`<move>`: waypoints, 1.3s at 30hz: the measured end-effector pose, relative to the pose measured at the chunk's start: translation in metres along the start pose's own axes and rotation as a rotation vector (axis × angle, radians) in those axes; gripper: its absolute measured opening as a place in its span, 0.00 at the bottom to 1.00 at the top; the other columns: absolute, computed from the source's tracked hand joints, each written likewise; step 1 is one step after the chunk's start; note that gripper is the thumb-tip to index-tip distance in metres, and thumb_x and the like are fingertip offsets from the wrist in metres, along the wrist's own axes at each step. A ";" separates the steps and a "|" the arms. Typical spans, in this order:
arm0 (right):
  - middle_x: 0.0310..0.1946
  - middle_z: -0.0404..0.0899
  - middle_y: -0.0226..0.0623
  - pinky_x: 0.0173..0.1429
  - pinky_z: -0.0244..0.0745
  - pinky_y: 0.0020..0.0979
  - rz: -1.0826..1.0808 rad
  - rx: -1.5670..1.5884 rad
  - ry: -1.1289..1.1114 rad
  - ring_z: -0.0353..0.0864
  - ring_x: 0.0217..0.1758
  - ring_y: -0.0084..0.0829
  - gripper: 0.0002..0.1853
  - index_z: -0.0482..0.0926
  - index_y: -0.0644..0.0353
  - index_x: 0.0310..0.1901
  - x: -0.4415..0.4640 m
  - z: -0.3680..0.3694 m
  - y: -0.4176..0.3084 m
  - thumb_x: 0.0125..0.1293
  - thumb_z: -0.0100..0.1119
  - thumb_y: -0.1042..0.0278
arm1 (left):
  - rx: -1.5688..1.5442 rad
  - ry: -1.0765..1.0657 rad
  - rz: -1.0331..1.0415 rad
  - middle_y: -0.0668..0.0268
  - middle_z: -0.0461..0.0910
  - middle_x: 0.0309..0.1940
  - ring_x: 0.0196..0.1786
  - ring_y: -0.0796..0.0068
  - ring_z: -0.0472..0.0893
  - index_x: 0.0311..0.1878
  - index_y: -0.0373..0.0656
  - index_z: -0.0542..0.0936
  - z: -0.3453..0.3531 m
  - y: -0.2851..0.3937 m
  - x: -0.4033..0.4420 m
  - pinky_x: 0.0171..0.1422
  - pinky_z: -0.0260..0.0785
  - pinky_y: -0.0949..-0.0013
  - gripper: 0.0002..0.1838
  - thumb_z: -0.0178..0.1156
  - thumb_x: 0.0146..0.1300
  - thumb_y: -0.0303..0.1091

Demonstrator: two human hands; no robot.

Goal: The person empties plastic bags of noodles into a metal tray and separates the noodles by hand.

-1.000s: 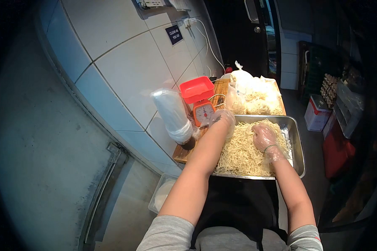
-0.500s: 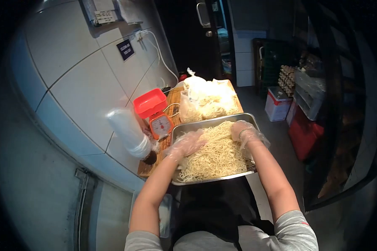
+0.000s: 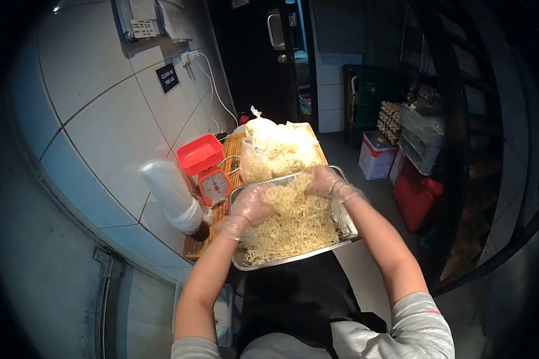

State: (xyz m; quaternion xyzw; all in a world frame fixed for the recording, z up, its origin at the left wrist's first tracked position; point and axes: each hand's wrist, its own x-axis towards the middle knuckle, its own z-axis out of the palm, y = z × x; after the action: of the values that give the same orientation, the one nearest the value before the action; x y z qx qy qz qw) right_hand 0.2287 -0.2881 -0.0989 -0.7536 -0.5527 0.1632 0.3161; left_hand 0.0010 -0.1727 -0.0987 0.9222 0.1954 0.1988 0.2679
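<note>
Pale noodles (image 3: 299,230) lie heaped in a metal tray (image 3: 287,259). My left hand (image 3: 253,206), in a clear plastic glove, is closed on noodles at the left side of the heap. At the tray's far right, my gloved right hand (image 3: 326,182) grips the same raised bunch, its fingertips partly hidden by strands. Behind the tray, more noodles (image 3: 281,161) sit in and around clear plastic bags. An orange scale (image 3: 215,185) with a red pan (image 3: 200,154) stands to the left of the tray.
A roll of plastic bags (image 3: 172,197) stands by the tiled wall on the left. Below is a clear plastic tub (image 3: 224,311). On the floor at right are a white-and-red tin (image 3: 377,157), egg trays (image 3: 389,121) and a red box (image 3: 417,194).
My left hand has come from beside the scale into the tray. Both hands now hold noodles, lifted above the heap. The camera view has turned, shifting the scene leftward.
</note>
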 end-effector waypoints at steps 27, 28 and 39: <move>0.42 0.86 0.37 0.47 0.80 0.29 -0.049 -0.091 -0.166 0.83 0.43 0.25 0.33 0.76 0.59 0.63 -0.003 0.036 0.076 0.51 0.67 0.74 | 0.538 -0.112 0.363 0.48 0.69 0.67 0.66 0.50 0.74 0.64 0.47 0.74 0.074 0.021 -0.036 0.69 0.68 0.57 0.36 0.71 0.49 0.40; 0.41 0.86 0.36 0.47 0.80 0.29 -0.013 -0.026 -0.154 0.83 0.42 0.25 0.32 0.76 0.60 0.62 -0.007 0.027 0.062 0.50 0.68 0.74 | 0.577 -0.117 0.330 0.48 0.71 0.64 0.64 0.50 0.75 0.63 0.47 0.75 0.076 0.021 -0.034 0.67 0.70 0.57 0.35 0.72 0.48 0.40; 0.35 0.86 0.36 0.42 0.82 0.35 0.019 -0.221 -0.086 0.85 0.38 0.29 0.19 0.84 0.60 0.49 -0.005 -0.067 0.018 0.55 0.68 0.69 | 0.225 0.108 0.387 0.49 0.84 0.45 0.50 0.50 0.83 0.56 0.43 0.80 -0.027 0.056 0.031 0.59 0.74 0.56 0.28 0.65 0.48 0.36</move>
State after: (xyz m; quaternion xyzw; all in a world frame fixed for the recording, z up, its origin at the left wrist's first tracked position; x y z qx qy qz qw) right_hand 0.2799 -0.3160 -0.0611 -0.7814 -0.5732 0.1365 0.2054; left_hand 0.0294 -0.1910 -0.0376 0.9545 0.0497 0.2728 0.1094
